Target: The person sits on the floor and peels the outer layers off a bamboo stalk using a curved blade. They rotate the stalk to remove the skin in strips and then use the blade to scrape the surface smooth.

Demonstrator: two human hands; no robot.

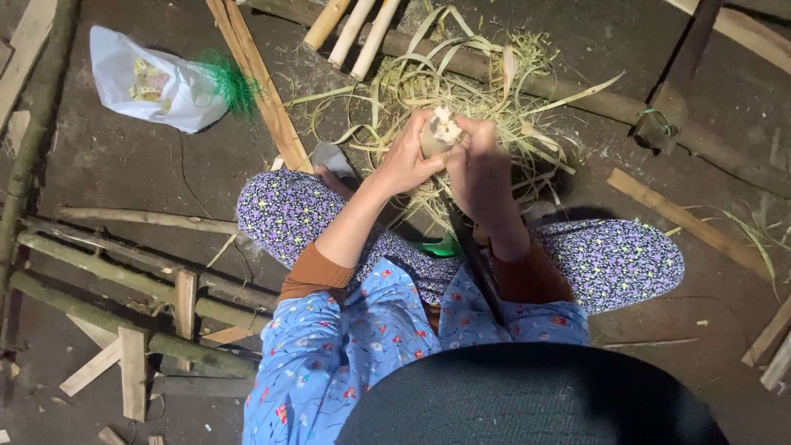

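I sit on the ground with knees spread in purple flowered trousers. My left hand [405,161] grips a short pale bamboo piece [439,132] held upright in front of me. My right hand [480,169] closes around the same piece from the right and holds a long dark blade [471,255] that runs down toward my lap. The blade's top end is hidden between my hands. A heap of pale bamboo shavings [461,78] lies on the ground just beyond both hands.
Three cut bamboo sticks [353,29] lie at the top. A white plastic bag [152,82] with green netting sits upper left. A rough ladder-like frame of poles and wood slats [140,313] lies left. Planks and a long pole [626,107] lie right.
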